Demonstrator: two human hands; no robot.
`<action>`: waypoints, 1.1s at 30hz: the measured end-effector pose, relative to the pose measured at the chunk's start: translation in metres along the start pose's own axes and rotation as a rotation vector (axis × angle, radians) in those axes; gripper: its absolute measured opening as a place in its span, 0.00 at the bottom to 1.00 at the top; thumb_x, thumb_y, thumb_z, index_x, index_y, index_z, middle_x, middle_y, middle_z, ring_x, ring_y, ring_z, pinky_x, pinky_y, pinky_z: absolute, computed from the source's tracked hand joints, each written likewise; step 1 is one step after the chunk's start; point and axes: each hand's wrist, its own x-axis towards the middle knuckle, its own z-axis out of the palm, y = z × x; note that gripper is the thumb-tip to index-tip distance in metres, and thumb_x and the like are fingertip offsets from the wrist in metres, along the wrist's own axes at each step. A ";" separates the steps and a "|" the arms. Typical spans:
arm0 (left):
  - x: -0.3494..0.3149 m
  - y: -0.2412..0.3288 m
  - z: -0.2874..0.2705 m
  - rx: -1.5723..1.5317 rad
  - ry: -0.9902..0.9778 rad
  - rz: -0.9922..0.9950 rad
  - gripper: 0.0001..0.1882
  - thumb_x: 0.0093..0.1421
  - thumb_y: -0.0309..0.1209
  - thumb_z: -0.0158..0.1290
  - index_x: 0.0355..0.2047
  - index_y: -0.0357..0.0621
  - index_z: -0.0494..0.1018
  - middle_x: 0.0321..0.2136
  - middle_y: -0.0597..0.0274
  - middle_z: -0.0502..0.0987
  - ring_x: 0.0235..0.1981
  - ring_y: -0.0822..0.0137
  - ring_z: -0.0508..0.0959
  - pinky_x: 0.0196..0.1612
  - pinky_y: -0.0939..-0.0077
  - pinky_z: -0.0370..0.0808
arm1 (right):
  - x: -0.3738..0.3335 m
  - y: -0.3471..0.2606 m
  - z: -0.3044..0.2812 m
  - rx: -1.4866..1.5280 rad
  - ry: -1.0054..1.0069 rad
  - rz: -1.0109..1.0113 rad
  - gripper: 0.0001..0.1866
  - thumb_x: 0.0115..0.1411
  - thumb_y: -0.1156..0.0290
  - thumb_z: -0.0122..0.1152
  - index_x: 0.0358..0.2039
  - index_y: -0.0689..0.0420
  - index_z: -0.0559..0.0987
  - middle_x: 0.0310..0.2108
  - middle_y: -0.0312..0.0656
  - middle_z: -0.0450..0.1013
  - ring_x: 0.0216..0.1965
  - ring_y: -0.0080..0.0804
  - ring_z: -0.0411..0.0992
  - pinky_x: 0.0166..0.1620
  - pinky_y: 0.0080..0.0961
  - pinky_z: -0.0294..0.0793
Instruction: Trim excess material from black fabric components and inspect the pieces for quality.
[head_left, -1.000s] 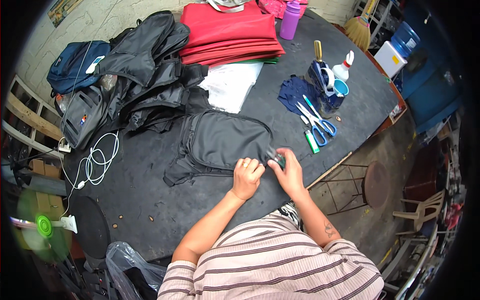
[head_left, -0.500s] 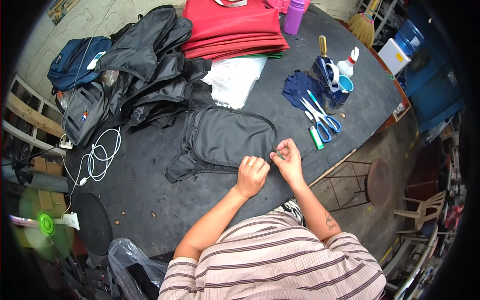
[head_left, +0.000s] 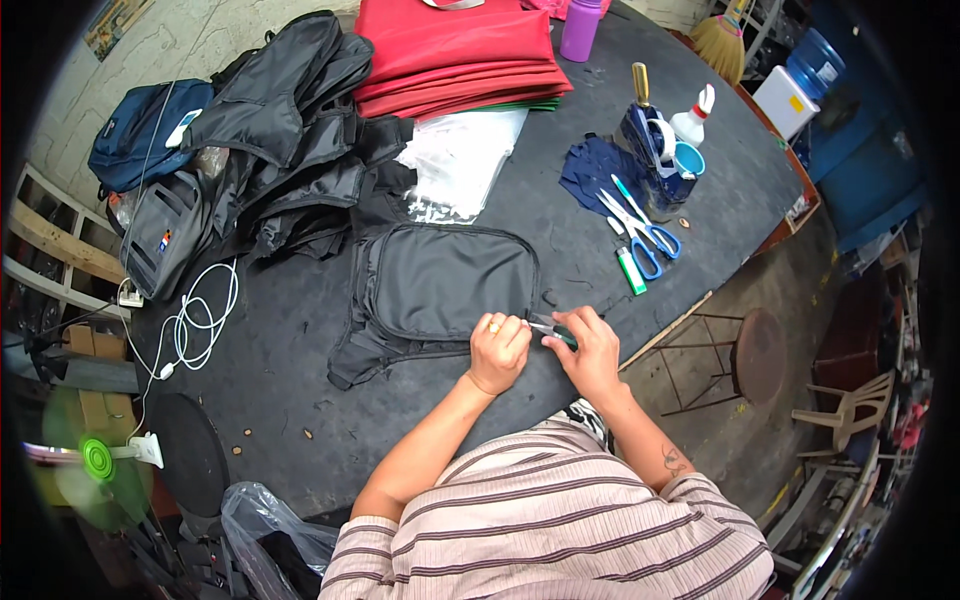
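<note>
A black backpack (head_left: 455,285) lies flat on the dark table, its rounded, zip-edged panel facing up. My left hand (head_left: 499,352) is closed at the near right corner of the backpack, its fingers pinching the edge there. Just to the right, my right hand (head_left: 590,352) grips a small green-handled tool (head_left: 562,338). The tool's thin metal tip points left, close to my left fingertips and the backpack's corner. Its exact kind is too small to make out.
Blue-handled scissors (head_left: 640,235) and a green lighter (head_left: 631,271) lie to the right. Behind them stand a dark blue holder (head_left: 668,195) and a spray bottle (head_left: 692,120). More black bags (head_left: 290,150) and folded red fabric (head_left: 455,60) are piled at the far left and back.
My right hand has moved down and turned, bringing the green-handled tool's metal tip toward my left fingers. The backpack has shifted slightly left and its near right corner sits closer to my left hand.
</note>
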 end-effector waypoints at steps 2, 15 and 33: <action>0.000 0.000 -0.001 0.008 0.003 -0.007 0.09 0.42 0.19 0.54 0.14 0.40 0.65 0.14 0.61 0.61 0.17 0.63 0.63 0.22 0.70 0.60 | 0.002 0.000 0.001 -0.034 0.021 -0.025 0.16 0.41 0.67 0.66 0.33 0.57 0.75 0.28 0.38 0.67 0.29 0.36 0.69 0.32 0.29 0.66; 0.006 0.005 -0.013 -0.066 -0.053 -0.222 0.05 0.45 0.23 0.55 0.22 0.40 0.70 0.21 0.59 0.66 0.22 0.59 0.69 0.27 0.68 0.66 | 0.009 -0.002 0.001 0.191 0.052 0.231 0.11 0.45 0.71 0.64 0.31 0.57 0.75 0.25 0.40 0.69 0.26 0.32 0.71 0.32 0.23 0.68; 0.044 -0.025 -0.013 -0.411 -0.037 -0.675 0.02 0.54 0.20 0.46 0.28 0.35 0.69 0.31 0.55 0.65 0.25 0.64 0.71 0.32 0.73 0.70 | 0.032 0.004 -0.022 0.114 -0.128 0.226 0.14 0.40 0.72 0.67 0.30 0.59 0.77 0.26 0.40 0.70 0.26 0.32 0.70 0.29 0.24 0.68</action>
